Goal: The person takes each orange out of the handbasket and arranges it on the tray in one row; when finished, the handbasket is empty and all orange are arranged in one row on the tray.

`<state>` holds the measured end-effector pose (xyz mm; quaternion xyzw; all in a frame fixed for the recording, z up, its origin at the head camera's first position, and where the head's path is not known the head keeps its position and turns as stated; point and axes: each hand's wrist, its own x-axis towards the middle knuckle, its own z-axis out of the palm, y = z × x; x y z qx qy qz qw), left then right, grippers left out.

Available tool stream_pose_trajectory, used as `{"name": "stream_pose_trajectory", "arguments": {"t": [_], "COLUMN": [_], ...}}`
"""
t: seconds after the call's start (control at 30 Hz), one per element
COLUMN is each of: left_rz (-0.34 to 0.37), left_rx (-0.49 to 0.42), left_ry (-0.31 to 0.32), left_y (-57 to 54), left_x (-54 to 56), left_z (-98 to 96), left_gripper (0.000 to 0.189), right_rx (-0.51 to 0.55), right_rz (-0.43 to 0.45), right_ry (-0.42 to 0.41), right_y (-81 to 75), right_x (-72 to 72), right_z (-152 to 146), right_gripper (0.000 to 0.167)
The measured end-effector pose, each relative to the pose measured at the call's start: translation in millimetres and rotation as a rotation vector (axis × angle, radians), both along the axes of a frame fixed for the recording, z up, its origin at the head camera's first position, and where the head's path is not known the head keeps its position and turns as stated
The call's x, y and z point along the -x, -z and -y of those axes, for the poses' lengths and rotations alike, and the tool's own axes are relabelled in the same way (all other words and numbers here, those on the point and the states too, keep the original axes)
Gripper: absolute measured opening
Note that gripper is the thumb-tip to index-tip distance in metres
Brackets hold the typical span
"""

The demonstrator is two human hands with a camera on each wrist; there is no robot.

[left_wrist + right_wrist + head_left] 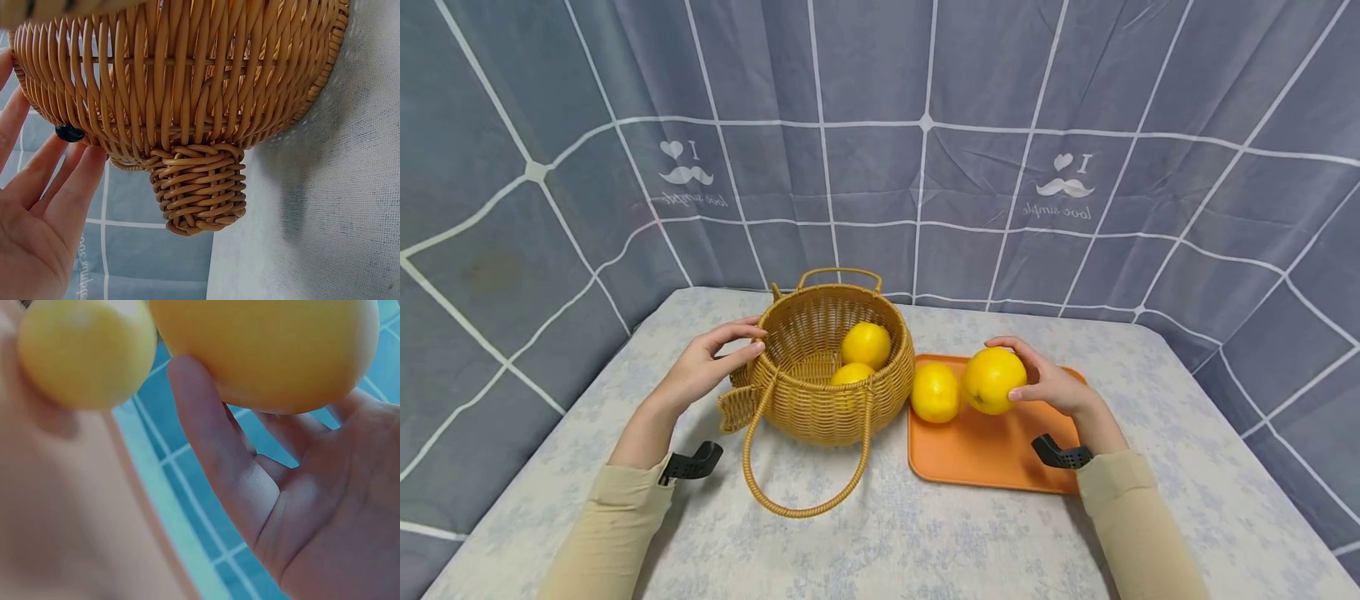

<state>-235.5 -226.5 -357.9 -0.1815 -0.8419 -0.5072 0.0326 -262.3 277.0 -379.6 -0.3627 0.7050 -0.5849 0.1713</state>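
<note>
A wicker basket [820, 412] stands left of centre, with two round yellow fruits inside, a farther one [867, 345] and a nearer one [852, 374] partly hidden by the rim. My left hand [718, 358] touches the basket's left side at the rim, fingers fairly straight. In the left wrist view, the fingertips rest beside a small black bead [69, 133] on the weave. With thumb and fingers, my right hand [1048, 383] grips a round yellow fruit [994, 381] above the orange tray [977, 458]. Another yellow fruit [936, 392] lies at the tray's left edge, beside the basket.
The basket's near handle [805, 510] hangs down toward the front, while its far handle [840, 270] stands up. A woven stub [737, 408] juts from its left side. Grey-blue checked curtain [880, 175] closes off the pale patterned tabletop [880, 542] behind and at both sides.
</note>
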Motion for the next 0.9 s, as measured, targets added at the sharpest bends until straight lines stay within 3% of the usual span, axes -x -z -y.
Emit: {"name": "stream_pose_trajectory", "arguments": {"t": [0.17,0.37,0.67,0.9], "left_rz": [0.003,0.011,0.012,0.013], "left_rx": [-0.002,-0.009,-0.011,-0.01], "left_ry": [-0.006,-0.005,-0.005,-0.009], "left_y": [1.7,1.6,1.6,-0.1], "left_x": [-0.9,-0.5,-0.4,-0.7], "left_z": [0.7,-1.1,0.0,-0.5], "left_gripper": [0.042,0.043,0.042,0.04], "right_rx": [-0.004,-0.077,-0.212,-0.287], "right_rz": [0.057,0.045,0.012,0.039], "right_ry": [0.057,0.149,0.2,0.22], "right_y": [15.5,25.7,36.1,38.9], "right_x": [-6.0,-3.9,-0.9,0.2], "right_z": [-10.5,-18.3,-18.4,-14.2], "right_gripper": [0.059,0.06,0.062,0.064]}}
